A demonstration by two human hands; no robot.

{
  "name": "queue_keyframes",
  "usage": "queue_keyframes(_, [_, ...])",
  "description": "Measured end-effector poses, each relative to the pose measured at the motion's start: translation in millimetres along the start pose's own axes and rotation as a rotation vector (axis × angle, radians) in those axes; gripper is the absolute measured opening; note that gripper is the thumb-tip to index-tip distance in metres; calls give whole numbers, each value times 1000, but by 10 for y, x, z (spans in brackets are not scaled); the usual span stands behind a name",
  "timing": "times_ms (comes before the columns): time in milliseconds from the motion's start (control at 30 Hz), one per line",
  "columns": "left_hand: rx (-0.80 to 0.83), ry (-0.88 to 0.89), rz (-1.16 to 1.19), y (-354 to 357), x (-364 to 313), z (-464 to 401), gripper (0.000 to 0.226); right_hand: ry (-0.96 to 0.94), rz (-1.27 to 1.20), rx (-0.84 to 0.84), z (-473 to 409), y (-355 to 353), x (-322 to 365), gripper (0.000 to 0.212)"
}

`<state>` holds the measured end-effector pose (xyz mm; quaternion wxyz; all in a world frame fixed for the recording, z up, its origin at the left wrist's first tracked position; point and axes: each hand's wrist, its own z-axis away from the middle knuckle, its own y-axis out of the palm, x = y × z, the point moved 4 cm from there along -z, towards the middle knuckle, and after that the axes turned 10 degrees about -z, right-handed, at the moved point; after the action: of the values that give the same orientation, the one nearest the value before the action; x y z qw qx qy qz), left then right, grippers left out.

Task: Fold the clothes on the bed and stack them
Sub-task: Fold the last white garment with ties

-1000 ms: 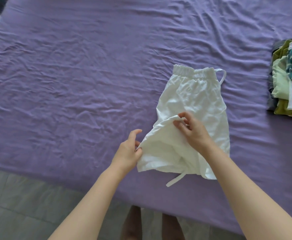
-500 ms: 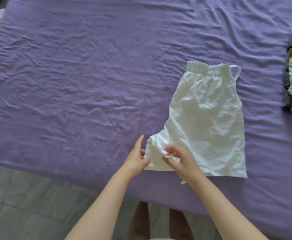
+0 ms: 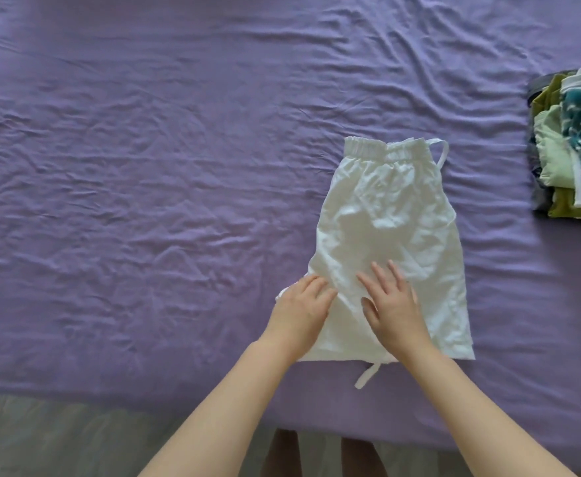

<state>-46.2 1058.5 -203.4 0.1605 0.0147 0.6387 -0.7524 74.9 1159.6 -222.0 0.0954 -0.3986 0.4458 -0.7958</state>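
Head view: white shorts (image 3: pixel 389 235) lie flat on purple bed (image 3: pixel 144 166) near front edge, waistband away from person, halved lengthwise by look of it. Left hand (image 3: pixel 303 309) flat on left hem corner, fingers together, likely pinning it. Right hand (image 3: pixel 394 304) beside it, fingers spread, pressing cloth, probably smoothing for next fold. Folded stack (image 3: pixel 571 142) waits at right edge, well apart.

white shorts (image 3: pixel 389 215) flat beside stacked clothes (image 3: pixel 573 146).
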Motion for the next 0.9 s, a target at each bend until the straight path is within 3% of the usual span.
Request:
queue_keyframes(100, [472,55,-288,482,156,77,97,149,343,334,-68,87,-503,71])
queue_keyframes(233, [609,-10,-384,594,448,249,107,189,428,402,-71,21,-753,78])
queue_keyframes(333, [587,-60,-370,459,354,170,93,191,365,337,-108,-34,-587,72])
queue_keyframes(433, [371,-218,-270,225,98,-75,53,137,269,192,-296,-188,-421,65])
queue_keyframes(467, [311,-252,-243,176,18,-171,49,97,259,182,-386,-216,-373,67])
queue_keyframes(567, [392,-195,-190,267,-201,-427,81,-25,356,274,-680,-215,-352,72])
queue_keyframes(733, [584,-232,-258,442,-138,-533,111,108,442,412,-1027,-454,-830,85])
queue_keyframes(833, [570,-241,-269,350,-172,-635,98,93,409,355,-1064,-497,-701,79])
queue_keyframes(900, [327,-266,-256,138,-200,-860,71,44,335,217,-1141,-527,-543,71])
